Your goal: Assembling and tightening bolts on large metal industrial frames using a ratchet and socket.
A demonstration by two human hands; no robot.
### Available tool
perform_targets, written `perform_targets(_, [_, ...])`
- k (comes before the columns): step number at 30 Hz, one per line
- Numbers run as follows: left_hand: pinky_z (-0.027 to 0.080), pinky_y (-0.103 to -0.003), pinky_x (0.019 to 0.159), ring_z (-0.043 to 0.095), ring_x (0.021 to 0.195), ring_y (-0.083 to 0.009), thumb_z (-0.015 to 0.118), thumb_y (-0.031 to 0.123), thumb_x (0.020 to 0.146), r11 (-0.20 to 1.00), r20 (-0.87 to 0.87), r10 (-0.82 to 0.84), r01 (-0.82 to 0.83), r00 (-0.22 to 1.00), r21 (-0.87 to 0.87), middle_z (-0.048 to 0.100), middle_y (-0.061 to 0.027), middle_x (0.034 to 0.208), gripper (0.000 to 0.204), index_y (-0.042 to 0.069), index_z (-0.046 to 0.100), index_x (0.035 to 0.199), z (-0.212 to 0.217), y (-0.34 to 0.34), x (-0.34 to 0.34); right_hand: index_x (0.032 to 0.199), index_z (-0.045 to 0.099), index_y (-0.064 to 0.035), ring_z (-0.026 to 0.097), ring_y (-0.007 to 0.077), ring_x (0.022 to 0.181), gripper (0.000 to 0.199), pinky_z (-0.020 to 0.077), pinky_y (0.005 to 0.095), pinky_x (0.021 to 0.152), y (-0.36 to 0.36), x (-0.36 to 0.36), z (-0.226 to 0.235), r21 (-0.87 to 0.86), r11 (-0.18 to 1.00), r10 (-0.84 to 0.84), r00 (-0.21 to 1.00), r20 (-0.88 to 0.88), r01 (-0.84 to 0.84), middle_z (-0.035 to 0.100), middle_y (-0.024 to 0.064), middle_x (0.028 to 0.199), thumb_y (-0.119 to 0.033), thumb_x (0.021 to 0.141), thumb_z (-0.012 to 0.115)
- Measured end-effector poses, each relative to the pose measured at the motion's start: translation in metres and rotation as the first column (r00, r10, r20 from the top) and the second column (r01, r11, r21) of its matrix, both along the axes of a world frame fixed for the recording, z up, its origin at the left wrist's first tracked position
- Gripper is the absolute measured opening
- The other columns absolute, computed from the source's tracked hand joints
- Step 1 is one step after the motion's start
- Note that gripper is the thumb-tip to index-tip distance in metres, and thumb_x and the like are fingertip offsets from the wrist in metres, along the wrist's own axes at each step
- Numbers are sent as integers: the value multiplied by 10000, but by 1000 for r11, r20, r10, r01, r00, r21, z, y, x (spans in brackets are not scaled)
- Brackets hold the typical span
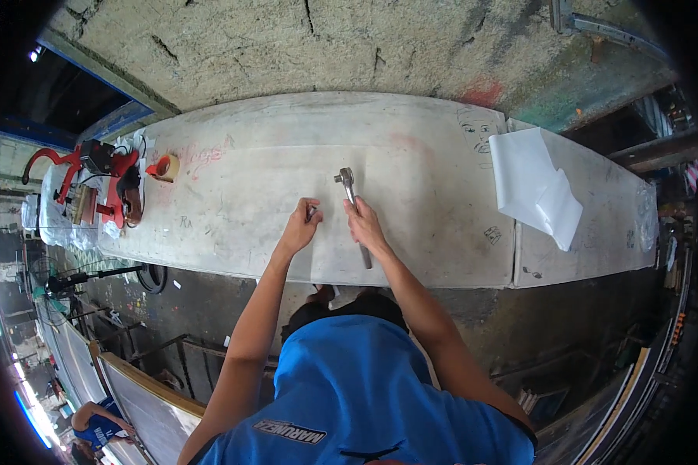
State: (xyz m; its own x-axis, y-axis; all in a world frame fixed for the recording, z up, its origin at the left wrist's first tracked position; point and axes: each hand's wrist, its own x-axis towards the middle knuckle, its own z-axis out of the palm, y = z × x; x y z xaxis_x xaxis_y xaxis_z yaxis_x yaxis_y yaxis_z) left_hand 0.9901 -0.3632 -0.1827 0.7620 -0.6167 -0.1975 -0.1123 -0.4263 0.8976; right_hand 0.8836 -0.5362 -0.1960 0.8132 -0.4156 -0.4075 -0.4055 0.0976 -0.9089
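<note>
My right hand grips a metal hammer by its handle, the head resting low over the pale worktable; the handle's end sticks out behind my wrist toward me. My left hand is just left of it, fingertips pinched together on the tabletop, perhaps on something tiny that I cannot make out.
A roll of tape and red tools lie at the table's left end. A folded white sheet lies at the right. A fan stands below left. Another person in blue bends at the lower left.
</note>
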Motion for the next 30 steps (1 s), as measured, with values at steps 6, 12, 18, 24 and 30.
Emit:
perform_targets(6, [465,-347,681,545,683,-196,688,79,944,991,82,-130,129,988,23,624,-108,749,353,32,516,1248,65,13,32,946,507,1,516,205,599,392,404,404,580,26,-1,37,-288,950,134,990,33,-119,495,136,628,-370,1042,592])
perform_targets(12, [456,-334,676,516,666,-181,706,61,933,961,43,-275,272,961,57,609,-75,763,482,86,462,1348,84,45,57,979,525,-4,487,239,570,370,395,420,565,57,7,57,-368,910,216,976,23,-193,518,163,638,-360,1031,608])
perform_targets(18, [446,-324,698,518,692,-179,666,86,966,946,-46,-320,317,946,-59,607,-46,758,461,97,440,1367,83,68,71,979,543,-13,490,241,538,349,385,421,542,82,17,64,-371,913,188,982,9,-172,519,151,623,-349,1032,619])
perform_targets(24, [438,-320,689,517,698,-166,584,208,1037,957,12,-240,238,971,-164,596,-61,759,249,52,543,1226,95,78,73,937,540,-44,433,117,525,358,353,328,494,104,28,65,-294,953,105,987,122,-65,476,26,615,-378,1039,619])
perform_targets(30, [454,-386,644,543,648,-248,562,250,1046,988,105,-45,60,994,-145,584,-145,748,243,13,591,1095,118,76,71,952,523,-90,397,50,463,330,308,249,408,125,43,82,-126,992,41,985,169,-20,438,-41,605,-397,1053,594])
